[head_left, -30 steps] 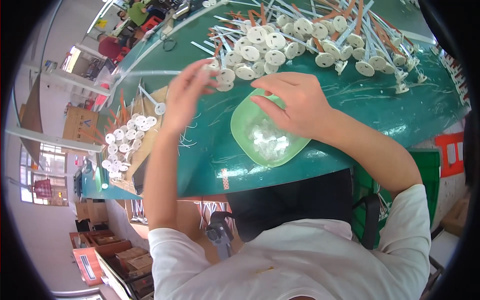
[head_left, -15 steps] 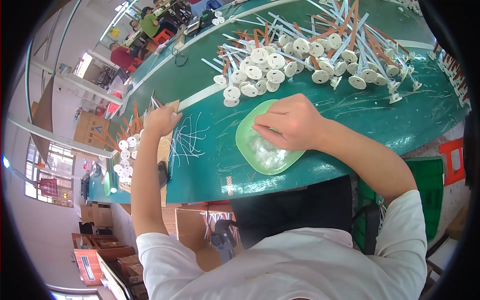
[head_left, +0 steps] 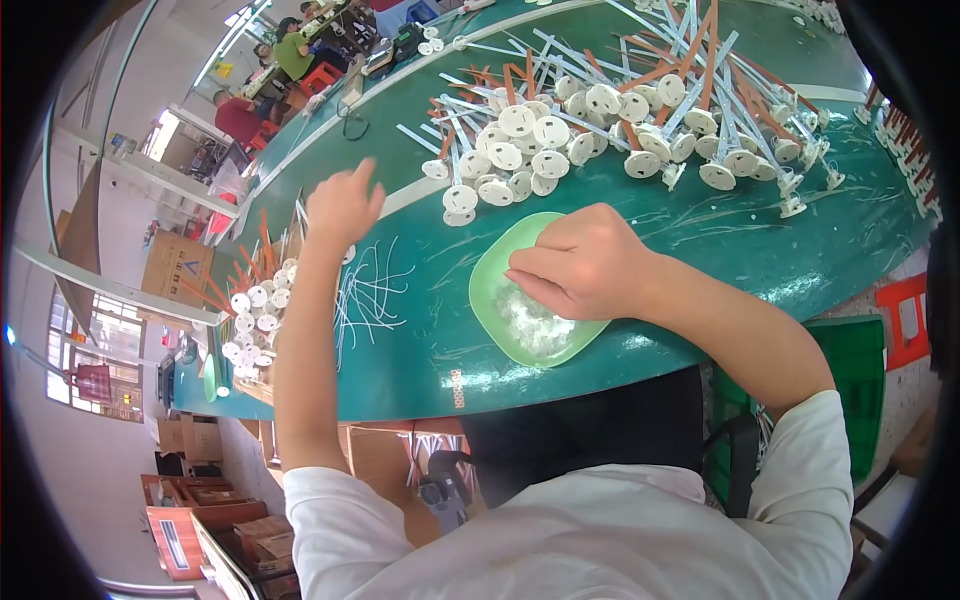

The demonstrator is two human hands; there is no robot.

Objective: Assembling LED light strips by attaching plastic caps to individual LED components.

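Green bowl (head_left: pixel 497 330): shallow, rounded, translucent pale-green plastic, on the near part of the table, just left of centre in the head view; holds a heap of small, clear to whitish, glossy pieces (head_left: pixel 535 322).

Right hand (head_left: pixel 585 265): lies over the bowl's far rim, fingers curled and drawn together, tips down among the pieces; whether they pinch one cannot be told.

Left hand (head_left: pixel 343 205): raised above the table's left part, fingers loosely spread, holding nothing visible.

Thin white strands (head_left: pixel 365 295): a loose fan, flat on the table beneath the left hand.

White round discs on stems (head_left: pixel 520 150): matte, with white and orange strips, piled beyond the bowl.

Table (head_left: pixel 850 240): dark green, smooth, scuffed with fine scratches.
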